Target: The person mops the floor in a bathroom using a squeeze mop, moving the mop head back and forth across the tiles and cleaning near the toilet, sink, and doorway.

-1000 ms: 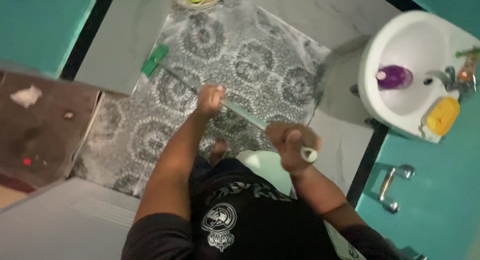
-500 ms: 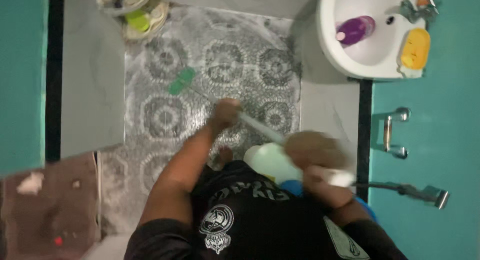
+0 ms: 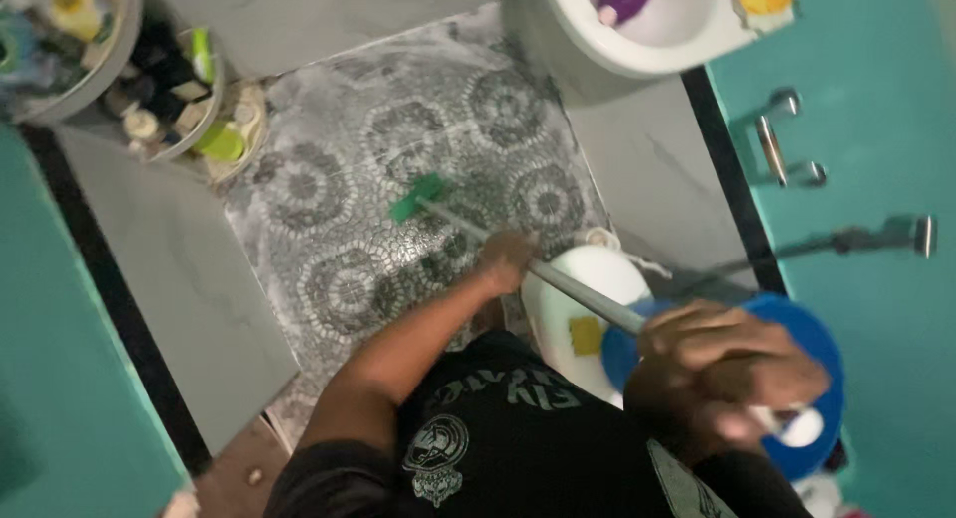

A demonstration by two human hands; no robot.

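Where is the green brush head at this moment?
In the head view, the green brush head lies on the patterned floor tiles near the centre, ahead of the left hand, between the white sink and the round shelves.

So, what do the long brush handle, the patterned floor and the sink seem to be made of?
The brush handle, gripped by the left hand and right hand, looks like smooth pale metal or plastic; its even sheen leaves this open. The patterned floor seems to be grey mosaic tile, with small stones forming rosettes. The sink looks like glossy white ceramic.
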